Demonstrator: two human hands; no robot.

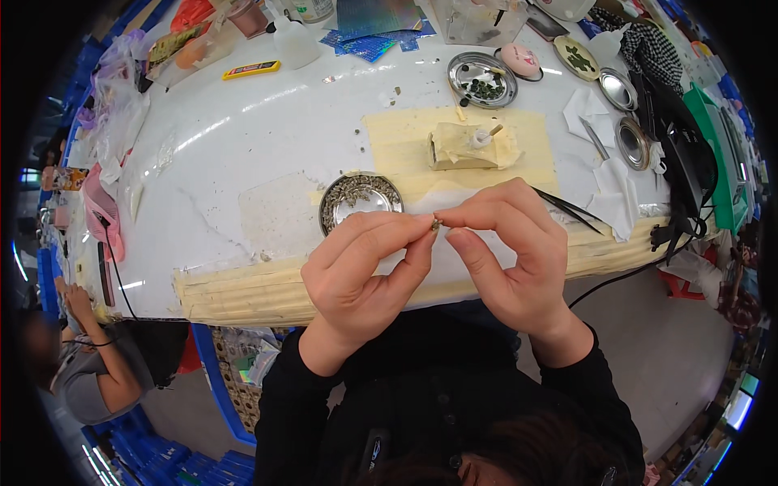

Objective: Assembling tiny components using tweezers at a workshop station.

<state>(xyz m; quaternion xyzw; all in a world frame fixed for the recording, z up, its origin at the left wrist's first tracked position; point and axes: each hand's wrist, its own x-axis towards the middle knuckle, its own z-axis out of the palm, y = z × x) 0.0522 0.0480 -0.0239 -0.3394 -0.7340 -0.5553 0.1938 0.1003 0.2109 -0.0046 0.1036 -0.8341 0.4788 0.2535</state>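
Note:
A tiny dark, metallic-looking piece [437,224] sits between my hands at the table's front edge; it is too small to name. My left hand [356,271] is closed, pinching the piece between thumb and index finger. From the other side, the index fingertip of my right hand [523,251] touches the piece. My right thumb stands apart from that finger, and the other fingers are curled. Just beyond my left hand is a round steel dish [361,200] of small greyish-brown pieces, partly hidden by the fingers.
Farther back stand a tape-covered block [474,147] with a small white nozzle and a steel dish [483,80] of dark green bits. Black tweezers [569,211] lie beyond my right hand, near white tissues [617,194]. A co-worker's arm [113,364] shows at the far left.

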